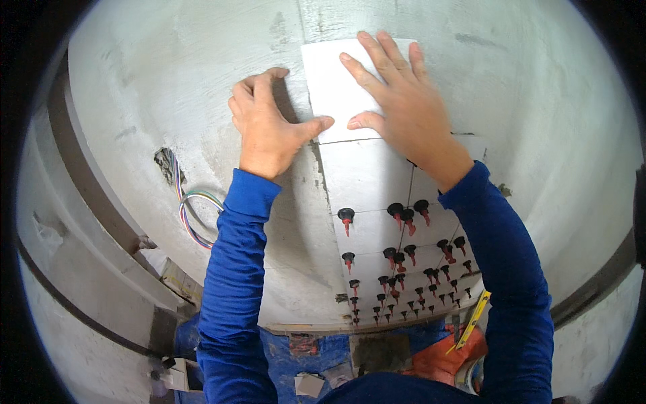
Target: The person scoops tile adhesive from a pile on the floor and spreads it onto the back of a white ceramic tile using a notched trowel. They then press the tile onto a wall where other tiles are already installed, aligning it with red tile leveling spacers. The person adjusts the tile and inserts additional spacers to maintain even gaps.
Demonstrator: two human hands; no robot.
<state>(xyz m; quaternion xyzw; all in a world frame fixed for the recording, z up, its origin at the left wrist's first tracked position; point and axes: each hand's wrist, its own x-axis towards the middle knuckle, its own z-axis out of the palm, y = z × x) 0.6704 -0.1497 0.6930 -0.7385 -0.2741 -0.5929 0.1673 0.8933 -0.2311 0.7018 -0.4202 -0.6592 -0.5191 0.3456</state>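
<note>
A white square tile lies against the grey wall, directly above tiles of the same kind. My right hand rests on its face with fingers spread, covering the tile's right part. At the tile's lower left corner, the thumb of my left hand touches the edge. The index finger of that hand reaches toward the bare wall, its other fingers loosely bent and apart from the thumb. Below, the tiled area carries several black-and-red tile levelling clips along its joints.
Bundled coloured wires come out of a wall hole to the left. A yellow spirit level leans at the lower right near an orange bag. Blue sheeting covers the floor, with a loose tile piece on it.
</note>
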